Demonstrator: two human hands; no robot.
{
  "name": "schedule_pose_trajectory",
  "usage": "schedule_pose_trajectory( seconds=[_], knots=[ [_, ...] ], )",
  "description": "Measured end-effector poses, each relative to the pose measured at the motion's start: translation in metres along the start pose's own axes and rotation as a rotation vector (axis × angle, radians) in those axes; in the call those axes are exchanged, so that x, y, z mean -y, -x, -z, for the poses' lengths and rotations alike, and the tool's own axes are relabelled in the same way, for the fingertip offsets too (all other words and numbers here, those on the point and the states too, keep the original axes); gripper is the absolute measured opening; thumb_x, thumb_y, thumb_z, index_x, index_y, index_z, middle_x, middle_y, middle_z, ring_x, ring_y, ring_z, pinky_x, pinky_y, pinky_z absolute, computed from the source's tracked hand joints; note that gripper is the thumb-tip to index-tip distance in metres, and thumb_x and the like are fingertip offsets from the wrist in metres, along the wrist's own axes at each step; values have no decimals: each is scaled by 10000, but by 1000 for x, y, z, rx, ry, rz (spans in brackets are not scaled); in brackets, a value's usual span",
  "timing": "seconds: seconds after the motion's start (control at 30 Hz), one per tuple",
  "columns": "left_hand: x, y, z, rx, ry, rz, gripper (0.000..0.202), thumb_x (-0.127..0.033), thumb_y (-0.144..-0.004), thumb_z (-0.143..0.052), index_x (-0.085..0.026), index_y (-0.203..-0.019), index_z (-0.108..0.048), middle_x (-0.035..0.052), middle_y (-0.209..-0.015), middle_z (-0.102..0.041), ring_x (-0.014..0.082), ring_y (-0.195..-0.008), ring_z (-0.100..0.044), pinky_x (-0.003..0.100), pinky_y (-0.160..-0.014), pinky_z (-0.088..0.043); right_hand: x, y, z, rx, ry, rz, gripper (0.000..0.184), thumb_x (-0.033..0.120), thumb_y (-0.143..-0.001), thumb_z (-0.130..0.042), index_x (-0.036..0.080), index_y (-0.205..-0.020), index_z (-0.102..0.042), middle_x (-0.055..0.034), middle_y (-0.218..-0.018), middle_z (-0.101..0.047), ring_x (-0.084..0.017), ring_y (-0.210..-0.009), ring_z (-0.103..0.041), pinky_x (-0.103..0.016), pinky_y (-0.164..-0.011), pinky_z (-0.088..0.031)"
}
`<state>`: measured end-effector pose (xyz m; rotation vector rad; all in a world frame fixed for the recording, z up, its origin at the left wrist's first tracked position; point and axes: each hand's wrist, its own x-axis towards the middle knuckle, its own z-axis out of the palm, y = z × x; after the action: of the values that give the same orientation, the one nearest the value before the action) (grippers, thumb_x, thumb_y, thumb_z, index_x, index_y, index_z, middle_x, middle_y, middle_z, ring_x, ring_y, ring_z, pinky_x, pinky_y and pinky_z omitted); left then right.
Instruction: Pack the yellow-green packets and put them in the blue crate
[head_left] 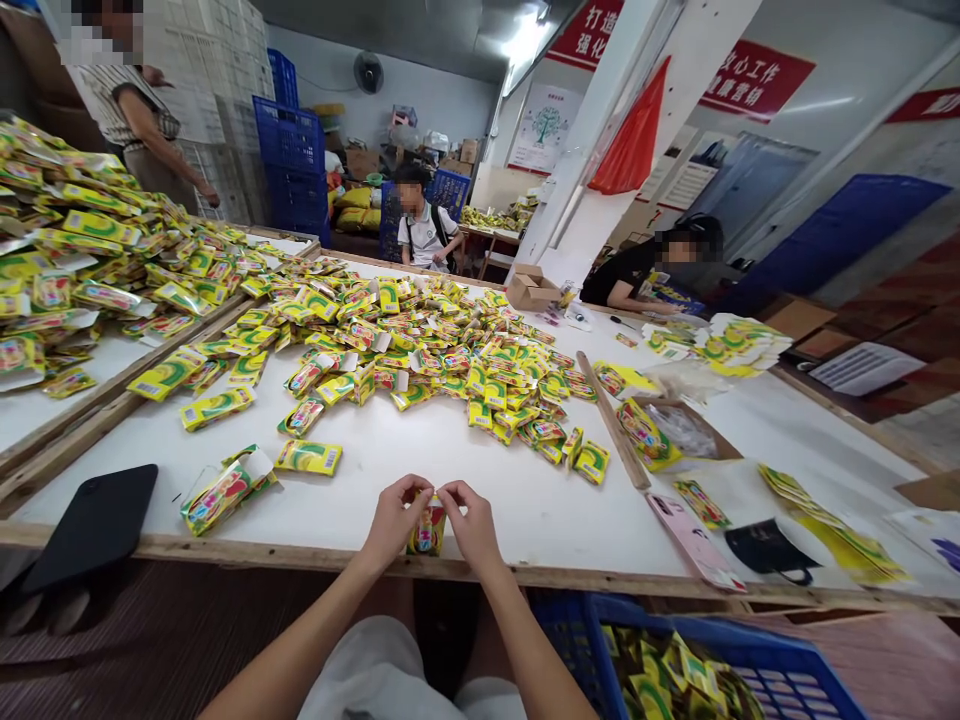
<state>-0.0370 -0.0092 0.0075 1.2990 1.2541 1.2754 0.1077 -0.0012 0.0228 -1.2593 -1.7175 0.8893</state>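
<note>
2 hands: left hand (396, 515) and right hand (471, 515) nearly meet, each pinching with thumb and finger at the upper end, as viewed, of 1 small box (427, 532).
Box position: between the hands at the table's (525, 510) near edge, its body slightly nearer the left.
Box long axis: roughly fore-and-aft in view; upright or flat, cannot tell.
Left side: 1 yellow box (309, 457) and 1 open carton (229, 490) lie apart; 1 black flat object (97, 520) overhangs the edge.
Beyond: heap of boxes (420, 340).
Right side: wooden strip (611, 420), then pink phone (694, 540); blue crate (787, 655) below.
Obstruction: fingers partly hide the pinched end.
</note>
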Motion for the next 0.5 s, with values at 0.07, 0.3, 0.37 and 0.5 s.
schedule_pose_trajectory(
  seconds=[0.07, 0.3, 0.37, 0.5],
  knots=[
    [0, -4, -1, -2, -16, 2, 203, -344, -800, -566, -159, -792, -649, 31, -740, -659, 158, -687, -584, 262, -664, -463, 0, -4, 1, 17, 54, 7, 248, 371, -881, -486, 196, -775, -625, -14, -720, -641, -161, -667, -562, -251, -643, -423],
    [-4, -11, 2, 21, -98, -28, 225, -349, -816, -535, -169, -788, -668, 20, -698, -660, 148, -626, -563, 257, -618, -445, -1, -11, 1, 20, 187, 40, 236, 340, -899, -458, 216, -802, -634, -5, -682, -632, -153, -596, -539, -237, -590, -370],
    [-4, -10, 4, 43, -128, -50, 209, -343, -811, -545, -174, -815, -668, 20, -725, -667, 145, -632, -562, 257, -624, -451, -3, -11, 1, 19, 198, 37, 243, 343, -905, -447, 216, -808, -629, -4, -684, -632, -152, -598, -543, -235, -588, -368],
    [2, -6, 7, 56, -138, -87, 185, -315, -778, -597, -182, -891, -658, 28, -822, -683, 147, -691, -577, 268, -684, -479, -6, -7, -2, 2, 178, 18, 268, 378, -909, -438, 207, -799, -613, -4, -696, -635, -147, -611, -551, -231, -599, -388]
  ],
)
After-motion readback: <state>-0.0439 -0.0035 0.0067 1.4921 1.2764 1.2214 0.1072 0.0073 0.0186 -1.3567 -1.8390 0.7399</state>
